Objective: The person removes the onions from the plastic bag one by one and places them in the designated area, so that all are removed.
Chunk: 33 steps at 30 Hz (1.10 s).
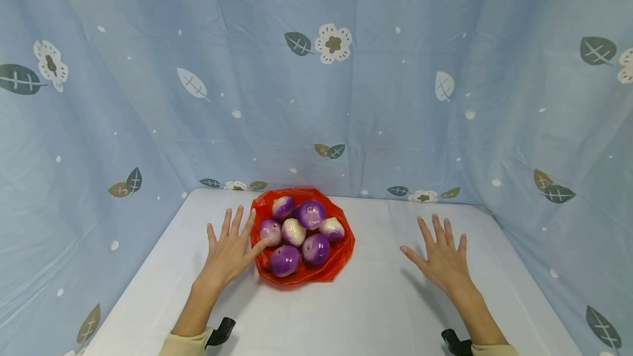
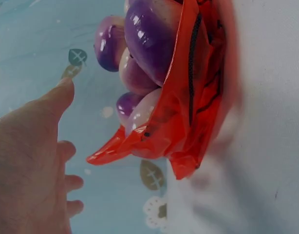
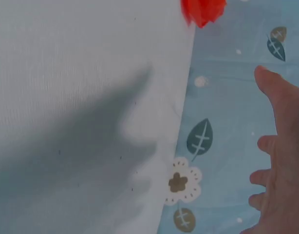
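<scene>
A spread-out red plastic bag lies at the back of the table, left of the middle. Several shiny, round purple-and-white turnips are heaped in it. My left hand hovers just left of the bag, fingers spread; its thumb overlaps the bag's edge in the head view. In the left wrist view that hand holds nothing, beside the bag's raised rim. Well to the right, my right hand is held over the table with spread fingers and an empty palm. Its wrist view catches only a corner of the bag.
The table has a white cover. A blue curtain printed with leaves and flowers hangs behind it and along both sides. Black straps with small mounts sit at both wrists, by beige sleeves.
</scene>
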Each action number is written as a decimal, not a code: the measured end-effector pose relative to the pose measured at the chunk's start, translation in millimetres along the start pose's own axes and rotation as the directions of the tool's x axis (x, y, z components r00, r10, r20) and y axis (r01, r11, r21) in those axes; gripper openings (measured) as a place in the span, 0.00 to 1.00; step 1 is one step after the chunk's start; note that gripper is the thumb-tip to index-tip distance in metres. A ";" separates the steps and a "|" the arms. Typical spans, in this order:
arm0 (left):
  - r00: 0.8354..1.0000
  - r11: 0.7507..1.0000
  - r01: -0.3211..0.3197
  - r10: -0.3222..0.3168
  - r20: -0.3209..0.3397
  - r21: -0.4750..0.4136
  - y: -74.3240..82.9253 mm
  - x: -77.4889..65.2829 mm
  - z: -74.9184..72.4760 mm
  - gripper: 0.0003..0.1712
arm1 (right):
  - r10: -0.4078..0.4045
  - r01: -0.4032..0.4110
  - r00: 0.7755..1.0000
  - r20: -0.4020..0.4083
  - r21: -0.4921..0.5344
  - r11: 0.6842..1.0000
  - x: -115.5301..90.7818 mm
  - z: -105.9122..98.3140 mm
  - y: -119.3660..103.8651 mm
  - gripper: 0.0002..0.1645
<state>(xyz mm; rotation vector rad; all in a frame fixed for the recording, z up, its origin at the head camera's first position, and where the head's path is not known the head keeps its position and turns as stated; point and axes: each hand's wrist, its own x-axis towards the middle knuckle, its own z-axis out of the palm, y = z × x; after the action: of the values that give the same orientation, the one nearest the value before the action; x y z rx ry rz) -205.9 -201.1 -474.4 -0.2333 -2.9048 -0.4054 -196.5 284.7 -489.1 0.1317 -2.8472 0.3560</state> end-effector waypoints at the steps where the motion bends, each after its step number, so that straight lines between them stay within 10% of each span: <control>1: 1.000 1.000 -0.001 0.001 -0.001 -0.006 -0.1 -0.1 -0.2 0.52 | -0.002 0.002 1.000 0.004 0.009 1.000 0.2 0.6 -1.6 0.55; 22: 0.993 0.990 -0.022 0.005 -0.120 -0.143 -4.1 4.8 13.6 0.45 | -0.037 0.039 0.999 -0.015 0.159 0.987 4.2 28.8 -44.2 0.51; 33: 0.982 0.936 -0.062 -0.006 -0.191 -0.347 -9.3 9.7 19.8 0.38 | -0.044 0.049 0.999 -0.026 0.265 0.963 11.6 34.9 -69.1 0.48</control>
<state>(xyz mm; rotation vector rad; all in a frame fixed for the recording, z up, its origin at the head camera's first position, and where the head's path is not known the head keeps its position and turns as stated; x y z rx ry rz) -220.4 -203.1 -493.3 -0.2711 -2.6212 -0.8928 -208.0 208.5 -502.6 0.2451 -2.7577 0.7246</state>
